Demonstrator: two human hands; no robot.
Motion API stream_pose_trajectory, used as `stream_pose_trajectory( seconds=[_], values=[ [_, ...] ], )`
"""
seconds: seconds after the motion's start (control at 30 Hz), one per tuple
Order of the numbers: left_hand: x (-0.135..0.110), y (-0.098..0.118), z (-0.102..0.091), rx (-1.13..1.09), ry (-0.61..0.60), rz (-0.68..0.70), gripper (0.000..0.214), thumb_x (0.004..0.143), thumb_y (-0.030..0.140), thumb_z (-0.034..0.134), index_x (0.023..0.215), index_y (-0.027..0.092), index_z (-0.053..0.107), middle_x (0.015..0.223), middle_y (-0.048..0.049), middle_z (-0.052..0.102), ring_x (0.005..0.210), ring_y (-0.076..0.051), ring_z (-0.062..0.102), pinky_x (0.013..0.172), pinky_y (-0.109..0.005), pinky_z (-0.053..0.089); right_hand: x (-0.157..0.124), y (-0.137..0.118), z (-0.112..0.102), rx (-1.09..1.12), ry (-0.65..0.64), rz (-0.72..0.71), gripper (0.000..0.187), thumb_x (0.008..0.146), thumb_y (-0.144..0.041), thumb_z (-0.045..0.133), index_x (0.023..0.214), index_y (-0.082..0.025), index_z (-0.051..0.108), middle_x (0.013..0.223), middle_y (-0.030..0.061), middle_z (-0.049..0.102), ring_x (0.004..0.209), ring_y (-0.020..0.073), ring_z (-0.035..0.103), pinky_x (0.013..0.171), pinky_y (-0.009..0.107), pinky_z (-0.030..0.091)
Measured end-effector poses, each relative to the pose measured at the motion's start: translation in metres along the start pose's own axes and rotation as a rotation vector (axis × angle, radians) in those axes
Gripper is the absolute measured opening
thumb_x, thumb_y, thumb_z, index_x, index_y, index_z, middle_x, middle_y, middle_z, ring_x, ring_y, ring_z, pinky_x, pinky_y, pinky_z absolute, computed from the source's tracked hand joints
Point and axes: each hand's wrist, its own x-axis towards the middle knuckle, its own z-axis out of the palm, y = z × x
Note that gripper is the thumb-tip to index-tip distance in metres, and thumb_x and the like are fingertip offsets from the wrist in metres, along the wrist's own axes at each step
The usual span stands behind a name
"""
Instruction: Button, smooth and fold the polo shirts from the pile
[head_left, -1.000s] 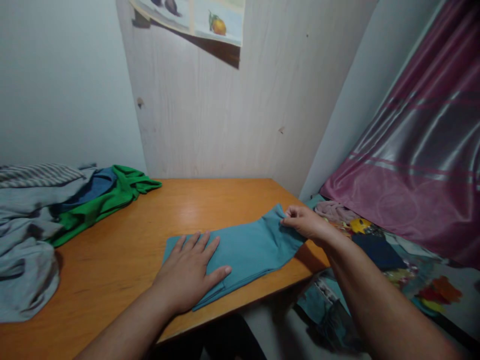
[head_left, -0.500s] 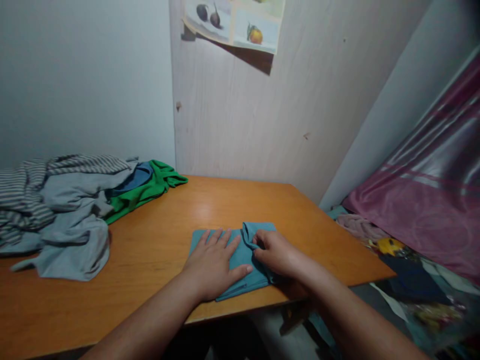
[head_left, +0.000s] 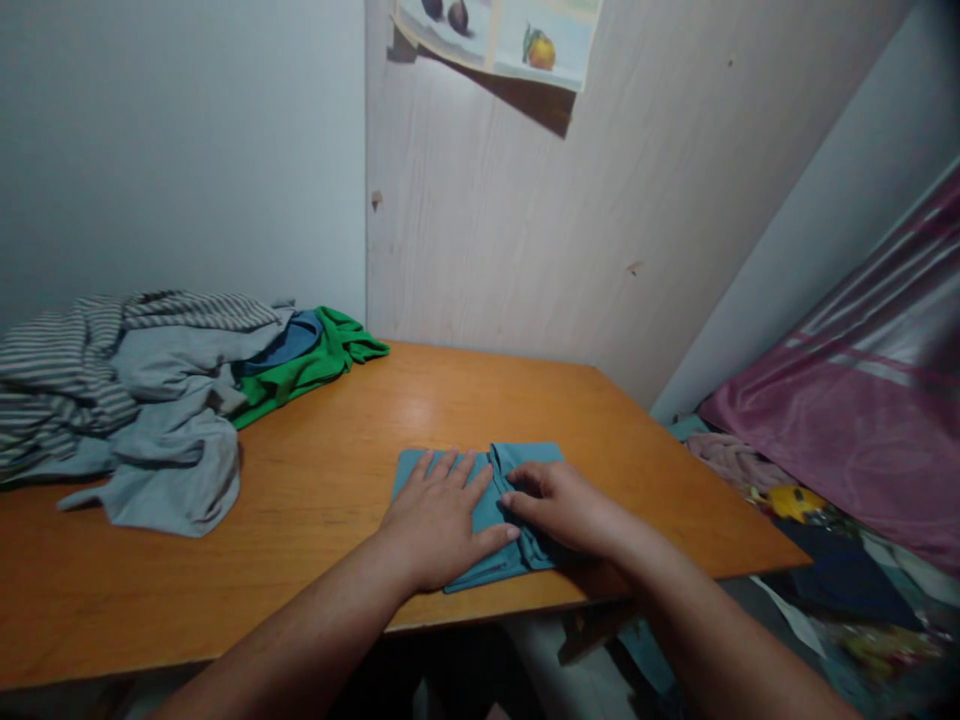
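Lying on the smooth wooden table, right under the grip, the blue-green cloth makes a neat, matte rectangle. Left hand spreads flat across it; right hand curls over the doubled, wrinkled end, pinching or not, I can't tell. Left of both, soft clothes slump, striped, grey and green.

Dim light leaves a soft, pale glare on the table
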Motion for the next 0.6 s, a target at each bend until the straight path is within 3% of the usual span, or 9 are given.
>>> stream_pose_trajectory(
  seconds=[0.1,0.2,0.27,0.33,0.43,0.6],
  values=[
    [-0.001,0.0,-0.001,-0.007,0.013,0.005,0.093,0.087,0.085,0.025,0.156,0.024,0.041,0.164,-0.0131,0.035,0.153,-0.038,0.025,0.123,-0.061,0.013,0.001,0.005,-0.007,0.091,0.068,-0.025,0.029,0.098,-0.038,0.048,0.088,-0.02,0.069,0.071,0.0004,0.067,0.065,0.0153,0.061,0.062,0.025,0.043],
    [-0.002,-0.001,0.0,-0.015,0.03,0.01,0.093,0.087,0.085,0.026,0.156,0.025,0.041,0.164,-0.0131,0.035,0.153,-0.038,0.025,0.122,-0.061,0.012,0.005,0.016,-0.01,-0.07,0.341,-0.065,0.03,0.099,-0.035,0.046,0.096,-0.021,0.071,0.088,0.0058,0.073,0.085,0.0198,0.067,0.078,0.029,0.049],
    [-0.002,-0.001,0.001,-0.019,0.032,0.011,0.092,0.087,0.085,0.027,0.156,0.025,0.041,0.164,-0.013,0.035,0.152,-0.039,0.025,0.122,-0.061,0.012,0.007,0.023,-0.006,-0.211,0.404,-0.111,0.032,0.099,-0.032,0.044,0.108,-0.019,0.072,0.107,0.0107,0.074,0.102,0.0229,0.066,0.092,0.034,0.049],
    [-0.002,-0.001,0.001,-0.022,0.027,0.009,0.092,0.088,0.085,0.027,0.156,0.025,0.041,0.163,-0.0131,0.036,0.152,-0.039,0.026,0.122,-0.061,0.012,0.009,0.028,0.001,-0.284,0.341,-0.148,0.04,0.101,-0.031,0.041,0.123,-0.016,0.07,0.126,0.0147,0.07,0.118,0.025,0.063,0.105,0.038,0.045],
    [-0.003,0.0,0.0,-0.027,0.028,-0.002,0.093,0.088,0.084,0.028,0.156,0.022,0.041,0.162,-0.0138,0.038,0.152,-0.038,0.027,0.123,-0.06,0.012,0.01,0.029,0.012,-0.351,0.203,-0.145,0.05,0.103,-0.036,0.036,0.142,-0.014,0.058,0.152,0.0166,0.052,0.143,0.0277,0.044,0.12,0.047,0.029],
    [-0.004,0.001,0.0,-0.037,0.052,-0.005,0.095,0.089,0.084,0.027,0.159,0.021,0.035,0.164,-0.013,0.034,0.152,-0.037,0.027,0.124,-0.058,0.014,0.012,0.022,0.014,-0.41,0.026,-0.089,0.06,0.105,-0.049,0.03,0.155,-0.019,0.043,0.163,0.0126,0.034,0.154,0.032,0.023,0.124,0.057,0.016]
  ],
)
